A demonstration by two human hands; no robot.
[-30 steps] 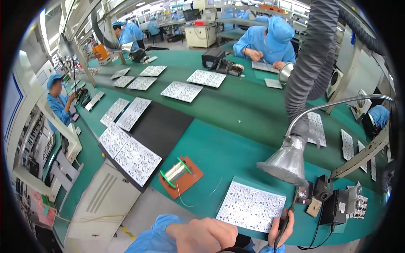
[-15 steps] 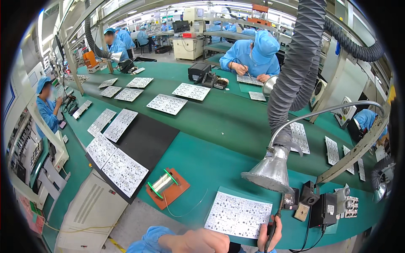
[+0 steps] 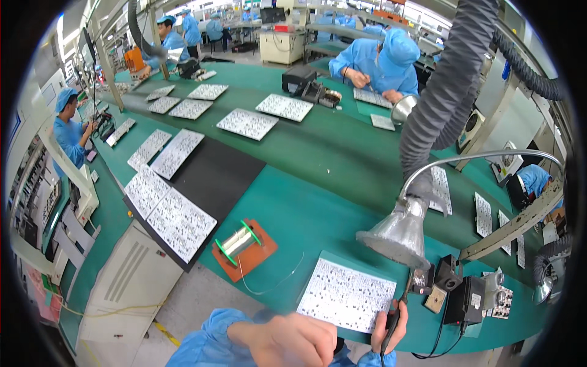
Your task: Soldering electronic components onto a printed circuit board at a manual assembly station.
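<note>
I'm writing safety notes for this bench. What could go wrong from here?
The dark, slim tool in the right hand looks like a soldering iron; if hot, a slip could damage the white circuit board beside it.
Loose wire trails from the spool across the green bench top and might snag.
The nearer board on the black mat lies close to the mat's edge, so a bump might dislodge it.

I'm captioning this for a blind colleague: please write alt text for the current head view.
A right hand holds a soldering iron beside a white circuit board on a green bench; the left hand is near the board's lower edge. A metal funnel hangs nearby; a wire spool and more boards lie left.
</note>
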